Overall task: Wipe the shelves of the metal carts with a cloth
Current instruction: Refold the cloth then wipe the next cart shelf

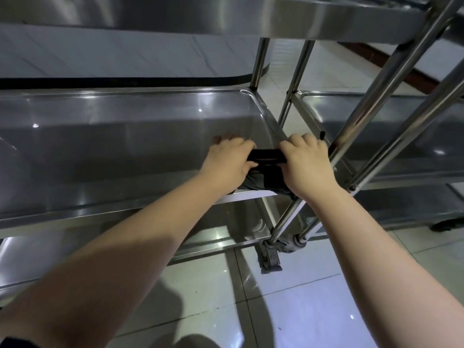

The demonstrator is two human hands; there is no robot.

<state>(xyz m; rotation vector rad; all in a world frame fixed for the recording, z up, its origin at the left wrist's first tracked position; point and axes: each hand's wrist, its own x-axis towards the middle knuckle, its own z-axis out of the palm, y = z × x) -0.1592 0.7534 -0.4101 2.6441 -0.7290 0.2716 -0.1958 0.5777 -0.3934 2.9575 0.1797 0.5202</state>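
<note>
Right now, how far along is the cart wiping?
Done: cannot tell; every shelf shines alike. In hand: left hand and right hand grip the dark cloth at the right end of the near cart's middle shelf. Left, probably: that cart's bottom shelf and the second cart on the right.

The middle shelf (113, 136) of the near cart is stainless steel, smooth and lightly brushed. It is glossy enough to throw back points of light and blurred reflections. The top shelf (301, 13), the bottom shelf (221, 237) and the neighbouring cart's shelf (376, 126) show the same bright sheet metal. The upright tubes (391, 71) are round polished metal. The cloth (267, 156) is black matt fabric, soft, bunched and creased. The floor tiles (313, 305) are pale, smooth and glossy, with thin dark grout lines. The caster (271, 259) has a duller metal bracket.
</note>
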